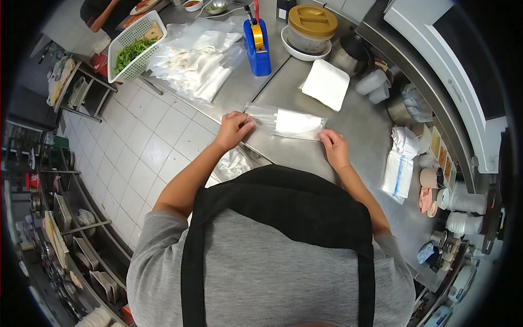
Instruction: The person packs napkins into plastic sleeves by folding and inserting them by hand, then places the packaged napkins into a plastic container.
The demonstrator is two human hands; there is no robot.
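Observation:
A clear plastic bag (263,116) lies flat on the steel counter in front of me, with a folded white napkin (297,123) inside it. Thin sticks seem to lie along the napkin, but I cannot make out what they are. My left hand (235,129) is closed on the bag's left end, its fingers curled. At the other end, my right hand (334,147) pinches the lower right corner near the napkin. Beyond the bag stands a blue tape dispenser (257,52) with a yellow roll. A stack of white napkins (326,84) sits farther right.
Packed napkin bags (199,54) are piled at the back left, beside a white basket (122,46) of green vegetables. A tub with a brown lid (312,20) stands at the back. White packets (399,163) lie on the right. Another person's arm (102,19) shows at top left.

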